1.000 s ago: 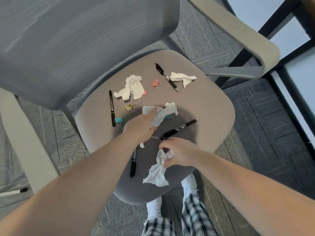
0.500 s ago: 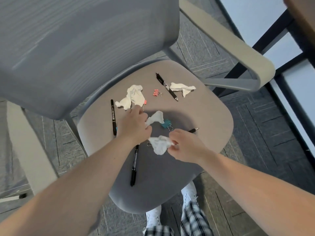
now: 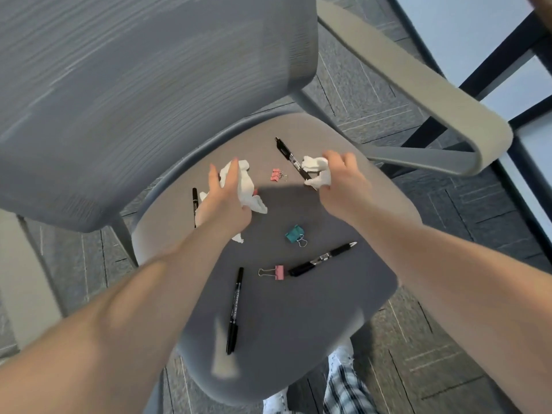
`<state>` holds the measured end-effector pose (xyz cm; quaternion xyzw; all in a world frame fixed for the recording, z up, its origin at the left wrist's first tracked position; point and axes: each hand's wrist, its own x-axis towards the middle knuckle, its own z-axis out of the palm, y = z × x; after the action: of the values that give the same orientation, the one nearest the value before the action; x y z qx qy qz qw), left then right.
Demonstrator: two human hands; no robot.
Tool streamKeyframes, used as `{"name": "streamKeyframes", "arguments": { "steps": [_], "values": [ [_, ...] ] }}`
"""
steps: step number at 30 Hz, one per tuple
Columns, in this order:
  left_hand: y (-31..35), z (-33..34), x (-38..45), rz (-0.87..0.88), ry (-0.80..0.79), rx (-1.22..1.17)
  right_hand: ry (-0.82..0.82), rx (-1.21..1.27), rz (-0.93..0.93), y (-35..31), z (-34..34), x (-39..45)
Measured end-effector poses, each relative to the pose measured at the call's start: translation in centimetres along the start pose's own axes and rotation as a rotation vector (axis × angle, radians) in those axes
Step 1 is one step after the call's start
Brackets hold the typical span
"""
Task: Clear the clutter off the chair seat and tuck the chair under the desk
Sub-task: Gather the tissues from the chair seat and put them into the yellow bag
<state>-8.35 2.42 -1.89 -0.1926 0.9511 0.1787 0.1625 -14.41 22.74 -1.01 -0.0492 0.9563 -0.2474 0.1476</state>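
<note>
The grey chair seat (image 3: 313,318) fills the middle of the head view. My left hand (image 3: 225,201) is over crumpled white tissue (image 3: 248,189) at the seat's back left, fingers closing round it, with more tissue bunched in the palm. My right hand (image 3: 343,177) grips another wad of white tissue (image 3: 318,171) at the back right, beside a black pen (image 3: 291,158). Loose on the seat lie a pink binder clip (image 3: 276,174), a teal binder clip (image 3: 294,234), a second pink clip (image 3: 276,271), a black pen (image 3: 322,259) and two black markers (image 3: 234,309) (image 3: 195,201).
The mesh backrest (image 3: 149,100) rises at the upper left. The beige right armrest (image 3: 418,85) arches over the seat's right side; the left armrest (image 3: 21,279) runs down the left edge. Black desk legs (image 3: 501,49) stand at the upper right. Grey carpet tiles and my feet (image 3: 337,392) lie below.
Both hands moved from the seat's middle to its back, carrying the tissue they had gathered. The left reached the back-left tissue, the right the back-right one. The camera moved closer.
</note>
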Motion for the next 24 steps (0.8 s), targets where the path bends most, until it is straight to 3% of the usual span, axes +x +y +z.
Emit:
{"name": "streamKeyframes", "arguments": {
  "steps": [7, 14, 20, 24],
  "values": [
    [-0.1, 0.2, 1.6, -0.011, -0.037, 0.075, -0.173, -0.184, -0.020, 0.8, 1.6, 1.9],
    [0.8, -0.7, 0.9, 0.080, 0.047, 0.116, -0.048, -0.101, 0.029, 1.1, 1.3, -0.4],
    [3.7, -3.1, -1.6, 0.160, 0.009, 0.096, 0.076, -0.004, 0.011, 1.2, -1.8, -3.3],
    [6.0, -5.3, -3.6, 0.250, -0.028, 0.071, 0.009, 0.057, 0.061, 0.9, -5.0, -5.3]
  ]
}}
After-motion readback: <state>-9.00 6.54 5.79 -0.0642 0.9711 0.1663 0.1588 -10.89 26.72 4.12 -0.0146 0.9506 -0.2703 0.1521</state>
